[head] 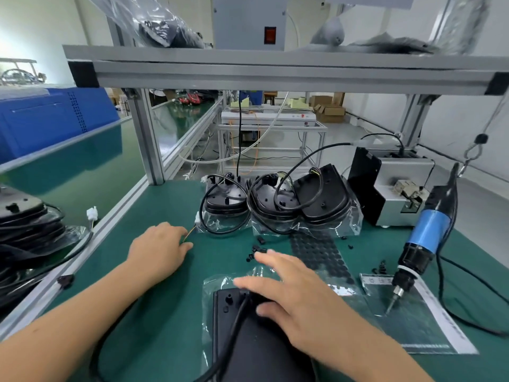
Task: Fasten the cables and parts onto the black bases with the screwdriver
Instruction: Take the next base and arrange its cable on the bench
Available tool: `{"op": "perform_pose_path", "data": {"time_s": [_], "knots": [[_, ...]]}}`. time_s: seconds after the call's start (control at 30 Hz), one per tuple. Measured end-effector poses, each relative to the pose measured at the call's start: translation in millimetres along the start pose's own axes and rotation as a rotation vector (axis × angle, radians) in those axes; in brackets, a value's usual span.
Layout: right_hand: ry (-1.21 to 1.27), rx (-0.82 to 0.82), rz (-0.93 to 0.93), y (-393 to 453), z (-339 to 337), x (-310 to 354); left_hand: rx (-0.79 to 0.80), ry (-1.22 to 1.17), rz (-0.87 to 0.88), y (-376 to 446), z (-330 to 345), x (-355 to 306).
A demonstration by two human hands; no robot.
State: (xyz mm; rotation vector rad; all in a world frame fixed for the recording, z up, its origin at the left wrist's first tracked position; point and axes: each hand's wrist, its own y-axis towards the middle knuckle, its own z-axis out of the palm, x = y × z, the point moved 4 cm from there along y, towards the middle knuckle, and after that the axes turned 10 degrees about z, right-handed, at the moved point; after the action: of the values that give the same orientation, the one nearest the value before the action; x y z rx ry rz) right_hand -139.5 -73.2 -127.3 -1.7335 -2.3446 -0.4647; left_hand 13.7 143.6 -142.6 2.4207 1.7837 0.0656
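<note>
Bare green mat [176, 307] open between left hand [159, 248] and near black base [248, 337]. Back blocked by stacked bases [278, 202] with looping cables. Hanging screwdriver [424, 244] and screw feeder [399, 188] crowd right side; small black parts [259, 248] scattered mid-mat.

Both bare forearms enter from the bottom of the frame. The left hand [161, 250] lies left of centre, palm down, its fingers loosely curled and pointing right. The right hand [292, 296] sits lower and right of centre, palm down, fingers spread and nearly straight, reaching toward the upper left, thumb stretched out leftward.
</note>
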Motion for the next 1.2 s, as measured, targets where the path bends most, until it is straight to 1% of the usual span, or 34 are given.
{"op": "perform_pose_path", "data": {"time_s": [0.07,0.1,0.13,0.23,0.3,0.47,0.6,0.83,1.0,1.2], "knots": [[0.124,0.017,-0.005,13,5,-4,-0.067,-0.013,0.109,1,-13,-12],[0.201,0.007,0.005,17,8,-7,-0.092,-0.076,0.179,3,-18,-21],[0.274,-0.014,0.013,18,10,-8,-0.076,-0.164,0.241,5,-22,-32],[0.369,-0.110,0.028,16,15,-9,0.096,-0.340,0.330,10,-12,-72],[0.353,-0.127,0.037,13,15,-9,0.124,-0.386,0.319,16,3,-93],[0.349,-0.127,0.068,4,14,-15,0.087,-0.426,0.291,30,19,-114],[0.366,-0.103,0.073,1,13,-16,0.041,-0.366,0.325,32,25,-121],[0.421,-0.117,0.090,2,14,-17,-0.026,-0.321,0.406,31,29,-128],[0.438,-0.123,0.082,0,15,-19,-0.057,-0.264,0.385,36,27,-138],[0.464,-0.142,0.076,-1,16,-20,-0.092,-0.294,0.413,30,15,-139]]}}
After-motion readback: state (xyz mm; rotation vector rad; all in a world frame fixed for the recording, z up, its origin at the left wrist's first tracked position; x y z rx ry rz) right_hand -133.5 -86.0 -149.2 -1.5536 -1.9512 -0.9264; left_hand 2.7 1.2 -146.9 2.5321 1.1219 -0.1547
